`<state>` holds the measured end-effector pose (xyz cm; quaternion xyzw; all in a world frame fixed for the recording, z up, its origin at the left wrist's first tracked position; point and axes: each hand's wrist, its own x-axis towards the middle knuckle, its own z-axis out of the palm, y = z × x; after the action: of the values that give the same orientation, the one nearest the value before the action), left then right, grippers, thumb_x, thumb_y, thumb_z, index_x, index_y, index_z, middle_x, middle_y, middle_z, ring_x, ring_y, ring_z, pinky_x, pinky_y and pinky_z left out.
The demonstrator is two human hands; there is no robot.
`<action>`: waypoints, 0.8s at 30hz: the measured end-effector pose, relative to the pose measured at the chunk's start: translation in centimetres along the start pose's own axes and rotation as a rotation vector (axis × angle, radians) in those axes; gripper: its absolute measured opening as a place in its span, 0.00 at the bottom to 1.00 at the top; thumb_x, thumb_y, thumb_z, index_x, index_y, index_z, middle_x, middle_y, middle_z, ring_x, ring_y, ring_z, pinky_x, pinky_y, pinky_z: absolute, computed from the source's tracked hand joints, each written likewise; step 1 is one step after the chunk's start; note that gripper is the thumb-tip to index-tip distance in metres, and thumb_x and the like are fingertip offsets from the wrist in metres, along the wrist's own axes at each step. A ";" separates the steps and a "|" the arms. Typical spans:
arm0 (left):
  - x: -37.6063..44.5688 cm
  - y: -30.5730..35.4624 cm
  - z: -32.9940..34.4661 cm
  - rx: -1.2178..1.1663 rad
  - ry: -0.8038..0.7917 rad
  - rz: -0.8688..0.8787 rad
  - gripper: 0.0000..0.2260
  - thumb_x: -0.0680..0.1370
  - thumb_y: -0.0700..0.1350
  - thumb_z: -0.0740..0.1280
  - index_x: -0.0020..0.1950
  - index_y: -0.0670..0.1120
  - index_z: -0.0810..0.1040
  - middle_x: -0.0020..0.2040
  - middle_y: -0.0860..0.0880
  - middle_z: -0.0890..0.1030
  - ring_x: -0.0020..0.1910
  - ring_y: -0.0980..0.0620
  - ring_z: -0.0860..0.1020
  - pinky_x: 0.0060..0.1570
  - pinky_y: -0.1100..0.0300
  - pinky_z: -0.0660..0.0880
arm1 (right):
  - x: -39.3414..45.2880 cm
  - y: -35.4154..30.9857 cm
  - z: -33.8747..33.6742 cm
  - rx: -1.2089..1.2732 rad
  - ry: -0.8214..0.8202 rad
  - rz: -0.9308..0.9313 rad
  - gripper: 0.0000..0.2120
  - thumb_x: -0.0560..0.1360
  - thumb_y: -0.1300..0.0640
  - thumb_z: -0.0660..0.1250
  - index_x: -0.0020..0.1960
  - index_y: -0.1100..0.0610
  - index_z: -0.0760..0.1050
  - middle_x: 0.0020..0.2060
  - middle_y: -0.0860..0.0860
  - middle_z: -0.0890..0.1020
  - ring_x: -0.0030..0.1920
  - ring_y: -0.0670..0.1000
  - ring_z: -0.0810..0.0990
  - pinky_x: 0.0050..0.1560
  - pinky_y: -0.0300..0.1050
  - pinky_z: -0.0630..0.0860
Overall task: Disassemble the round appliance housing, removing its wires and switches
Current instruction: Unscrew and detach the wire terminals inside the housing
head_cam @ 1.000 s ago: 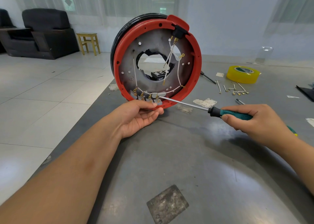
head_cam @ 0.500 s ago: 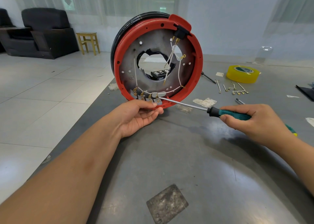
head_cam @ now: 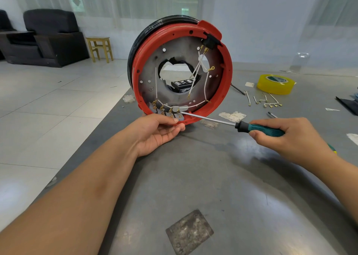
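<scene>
Worktop (head_cam: 222, 187): dull grey metal sheet, scuffed and faintly shiny, with a darker square patch (head_cam: 189, 232) nearest the camera.
Left hand (head_cam: 155, 132): palm up at the bottom edge of the housing, thumb pressed on the rim and fingers curled beneath it, gripping it.
Right hand (head_cam: 290, 136): fingers wrapped round the ribbed teal-and-black handle of a screwdriver (head_cam: 251, 128); its thin bright steel shaft slants up-left, the tip at the rightmost switch terminal.
Round housing (head_cam: 182, 70): stands on edge on the worktop's left part, open face toward the camera; glossy red plastic ring, a black rim behind it, a red tab at top right.
Inner plate (head_cam: 174, 51): flat grey metal disc dotted with small holes, a ragged-edged opening in its middle.
Switches (head_cam: 166, 112): a row of small grey blocks with brass terminals along the lower inside of the ring.
Wires (head_cam: 195, 104): thin white leads with brass lugs, running from the switches up to a black connector (head_cam: 209, 43) under the tab.
Removed wires (head_cam: 265, 100): short loose pieces lying right of the housing.
Tape roll (head_cam: 275, 84): yellow, flat on the worktop beyond them.
Far left: tiled floor (head_cam: 48, 99), wooden stool (head_cam: 99, 48), dark armchair (head_cam: 50, 37).
</scene>
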<state>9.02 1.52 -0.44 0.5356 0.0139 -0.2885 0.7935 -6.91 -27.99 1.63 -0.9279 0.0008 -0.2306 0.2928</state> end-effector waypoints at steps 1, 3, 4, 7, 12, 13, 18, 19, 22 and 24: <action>0.0 0.0 0.0 -0.002 0.000 0.000 0.08 0.79 0.30 0.69 0.57 0.29 0.81 0.50 0.32 0.86 0.44 0.44 0.88 0.38 0.61 0.84 | 0.0 0.0 0.1 -0.019 0.009 -0.005 0.13 0.70 0.41 0.72 0.41 0.22 0.75 0.36 0.31 0.82 0.44 0.35 0.79 0.31 0.26 0.72; 0.0 0.0 0.0 -0.004 0.003 0.001 0.08 0.79 0.30 0.69 0.57 0.29 0.81 0.50 0.32 0.86 0.44 0.44 0.88 0.39 0.61 0.84 | -0.1 0.0 0.2 -0.052 0.025 -0.019 0.12 0.70 0.41 0.72 0.43 0.23 0.74 0.38 0.31 0.81 0.44 0.35 0.79 0.30 0.27 0.72; 0.0 0.0 0.0 -0.004 0.005 0.001 0.08 0.79 0.30 0.69 0.56 0.29 0.81 0.50 0.32 0.86 0.44 0.44 0.88 0.38 0.61 0.84 | -0.2 -0.1 0.2 -0.066 0.029 -0.024 0.11 0.69 0.41 0.71 0.45 0.23 0.74 0.39 0.30 0.81 0.44 0.34 0.79 0.30 0.27 0.72; 0.0 0.1 0.0 0.004 0.002 -0.005 0.05 0.79 0.30 0.68 0.51 0.30 0.83 0.50 0.32 0.86 0.44 0.44 0.88 0.38 0.61 0.84 | -0.4 0.0 0.4 -0.118 0.039 -0.017 0.13 0.70 0.40 0.71 0.54 0.31 0.80 0.40 0.30 0.80 0.45 0.35 0.80 0.36 0.27 0.71; 0.0 0.1 0.0 0.002 -0.024 -0.013 0.14 0.80 0.31 0.67 0.37 0.35 0.87 0.49 0.32 0.86 0.45 0.43 0.89 0.39 0.60 0.84 | -0.4 -0.3 0.8 -0.200 0.061 -0.046 0.19 0.71 0.41 0.70 0.60 0.44 0.84 0.40 0.38 0.82 0.43 0.35 0.81 0.41 0.27 0.71; -0.1 0.1 0.1 0.008 -0.027 -0.013 0.14 0.80 0.31 0.67 0.37 0.35 0.88 0.49 0.33 0.86 0.45 0.43 0.89 0.39 0.60 0.84 | -0.4 -0.4 0.9 -0.206 0.060 -0.055 0.19 0.71 0.42 0.70 0.60 0.45 0.84 0.40 0.38 0.82 0.45 0.33 0.80 0.39 0.24 0.70; -0.1 0.0 0.2 -0.016 0.003 -0.004 0.08 0.80 0.31 0.67 0.46 0.31 0.86 0.48 0.33 0.86 0.43 0.43 0.89 0.37 0.60 0.84 | -0.4 -0.4 0.6 -0.146 0.059 -0.050 0.17 0.70 0.43 0.71 0.59 0.43 0.84 0.39 0.31 0.80 0.46 0.31 0.79 0.38 0.19 0.70; 0.0 0.0 0.2 -0.027 0.010 -0.001 0.06 0.80 0.31 0.67 0.49 0.31 0.84 0.48 0.32 0.86 0.43 0.43 0.89 0.37 0.60 0.84 | -0.4 -0.3 0.4 -0.125 0.057 -0.040 0.16 0.70 0.43 0.72 0.58 0.41 0.83 0.39 0.30 0.80 0.46 0.32 0.79 0.38 0.20 0.70; 0.0 0.0 0.2 -0.037 0.019 0.005 0.05 0.80 0.30 0.68 0.52 0.30 0.82 0.49 0.32 0.86 0.44 0.43 0.89 0.36 0.61 0.84 | -0.4 -0.5 0.0 -0.073 0.029 -0.026 0.12 0.70 0.44 0.72 0.52 0.32 0.80 0.36 0.28 0.81 0.44 0.35 0.80 0.37 0.22 0.71; 0.1 -0.1 0.2 -0.027 0.015 0.008 0.05 0.80 0.30 0.68 0.52 0.30 0.82 0.49 0.32 0.86 0.43 0.43 0.89 0.37 0.61 0.84 | -0.3 -0.6 -0.1 -0.045 0.009 -0.024 0.13 0.70 0.45 0.73 0.50 0.28 0.77 0.36 0.28 0.81 0.43 0.36 0.80 0.36 0.23 0.71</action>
<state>8.98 1.30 -0.44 0.5272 0.0214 -0.2811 0.8016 -7.32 -27.49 1.94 -0.9331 -0.0037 -0.2384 0.2692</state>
